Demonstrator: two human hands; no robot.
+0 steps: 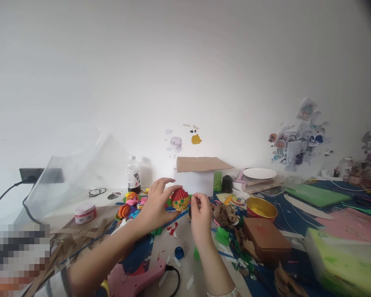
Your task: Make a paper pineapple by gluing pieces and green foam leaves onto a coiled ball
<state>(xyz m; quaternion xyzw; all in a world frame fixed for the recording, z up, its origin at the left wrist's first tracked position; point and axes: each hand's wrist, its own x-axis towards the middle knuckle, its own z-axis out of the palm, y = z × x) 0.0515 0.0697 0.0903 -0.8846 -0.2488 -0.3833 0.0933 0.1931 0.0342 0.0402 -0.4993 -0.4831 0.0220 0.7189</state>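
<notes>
A rounded paper craft piece (pixel 180 199), red pleated on top and yellow with green bits below, sits in front of the white box. My left hand (pixel 157 206) curves around it from the left, index finger at its top and thumb at its underside, the other fingers raised. At its right edge, my right hand (pixel 200 210) pinches thumb and forefinger together; whatever is between those fingertips is too small to tell. Below the hands lies a blue paper coil (pixel 179 252). A pink glue gun (pixel 136 278) with a black cord rests near the front edge.
A white box (pixel 194 183) with a cardboard flap stands against the wall, a bottle (pixel 133 175) to its left. Colourful paper coils (pixel 131 204) lie beside my left hand. Rightward are a gold tin (pixel 261 208), a brown box (pixel 266 241) and a green tissue pack (pixel 343 264). Scraps litter the table.
</notes>
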